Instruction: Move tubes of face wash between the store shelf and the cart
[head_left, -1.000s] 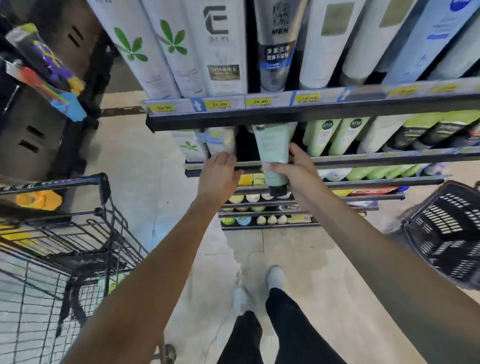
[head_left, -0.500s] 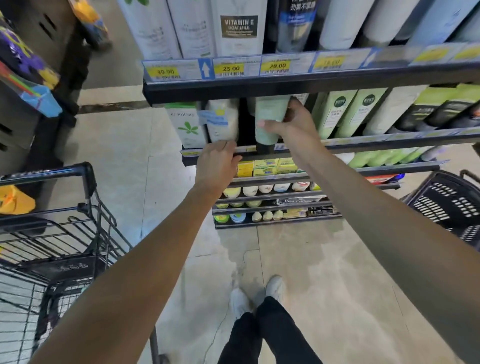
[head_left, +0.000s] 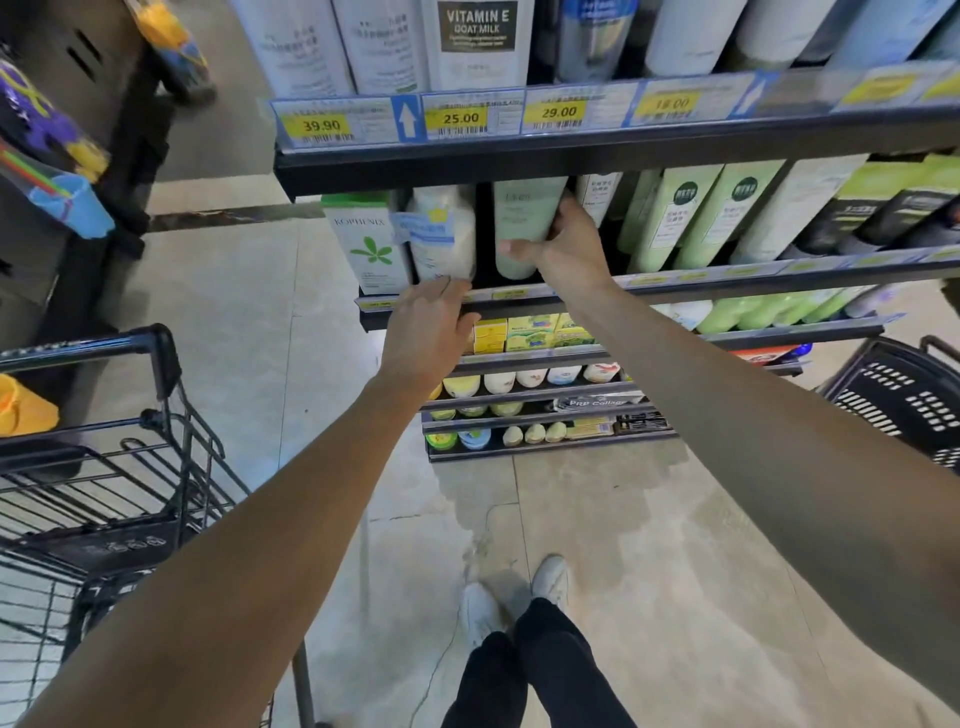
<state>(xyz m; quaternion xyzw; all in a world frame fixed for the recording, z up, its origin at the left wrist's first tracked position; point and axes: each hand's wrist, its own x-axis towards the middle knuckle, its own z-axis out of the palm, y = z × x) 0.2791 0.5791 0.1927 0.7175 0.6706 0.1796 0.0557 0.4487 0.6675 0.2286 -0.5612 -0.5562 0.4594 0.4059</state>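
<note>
A pale green face wash tube (head_left: 522, 223) stands on the second shelf (head_left: 727, 278), just under the top shelf rail. My right hand (head_left: 566, 249) grips its right side and lower part, thumb across the front. My left hand (head_left: 428, 327) rests on the second shelf's front rail below a white tube (head_left: 441, 234), fingers curled over the edge. The black wire cart (head_left: 119, 457) stands at the lower left, beside my left arm.
More tubes and boxes fill the top shelf (head_left: 571, 150) and the rows to the right. Lower shelves hold small jars and yellow boxes (head_left: 524, 332). A black plastic basket (head_left: 904, 400) sits at the right. Hanging toys (head_left: 57, 171) are at the left. My feet stand on the tiled floor.
My right hand lifted the green tube from below the second shelf rail up into its slot on that shelf. The left hand stayed on the rail. The view tilted down.
</note>
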